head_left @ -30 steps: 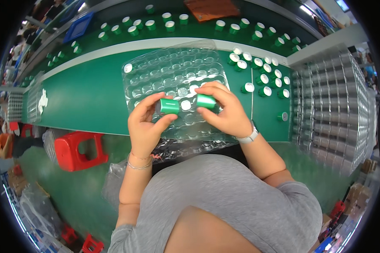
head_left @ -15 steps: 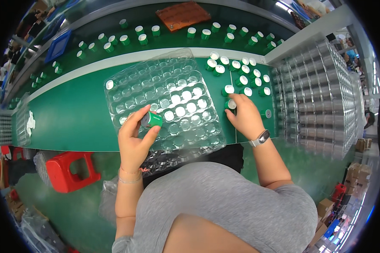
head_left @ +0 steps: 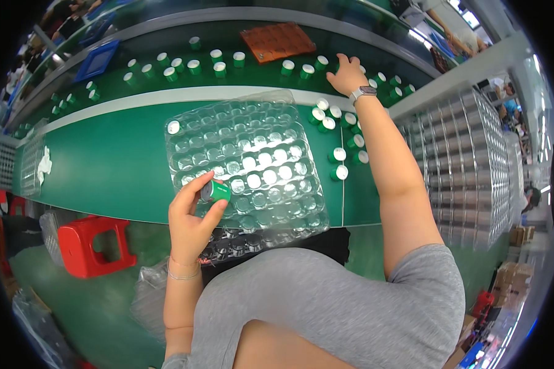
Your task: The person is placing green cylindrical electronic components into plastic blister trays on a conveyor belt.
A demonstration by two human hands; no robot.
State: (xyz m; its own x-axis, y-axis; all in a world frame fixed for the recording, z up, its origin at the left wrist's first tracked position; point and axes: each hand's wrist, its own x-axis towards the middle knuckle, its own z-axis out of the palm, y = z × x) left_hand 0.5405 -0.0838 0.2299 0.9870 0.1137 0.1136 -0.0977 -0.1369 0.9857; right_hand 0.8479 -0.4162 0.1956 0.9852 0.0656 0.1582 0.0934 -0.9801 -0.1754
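Pinching a small green cap between thumb and fingers, your left hand holds it over the near left corner of the clear plastic blister tray on the green bench. Your right hand reaches far across, fingers spread on the loose green caps lying right of the tray; whether it grips one is hard to tell. A red stool sits near left, stacked clear trays stand right, and an orange tray lies far behind.

Tray's near edge hidden behind left hand, far people blurred
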